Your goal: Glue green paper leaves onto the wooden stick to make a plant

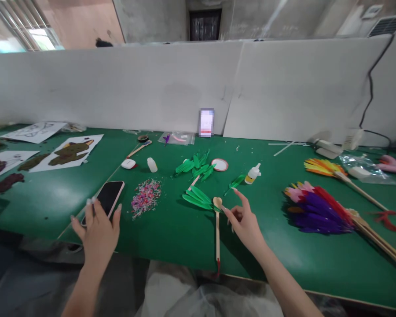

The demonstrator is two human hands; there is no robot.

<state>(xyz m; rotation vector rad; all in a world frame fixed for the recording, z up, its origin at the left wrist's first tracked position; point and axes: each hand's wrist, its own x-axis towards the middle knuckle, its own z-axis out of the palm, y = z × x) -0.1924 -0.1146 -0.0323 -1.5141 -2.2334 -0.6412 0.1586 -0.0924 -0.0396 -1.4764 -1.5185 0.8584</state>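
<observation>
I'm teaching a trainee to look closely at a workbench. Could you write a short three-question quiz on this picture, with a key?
1. Multiple choice: which thing is the left hand nearest to?
A) a dropper bottle
B) the dark-screened phone
C) a black roll of tape

2. True or false: as seen in the picture, the purple feathers lie to the right of the right hand.

3. Fill in the missing word: the fanned feathers at the upper end of the wooden stick beside the right hand are ____ in colour.

Key:
1. B
2. True
3. green
</observation>
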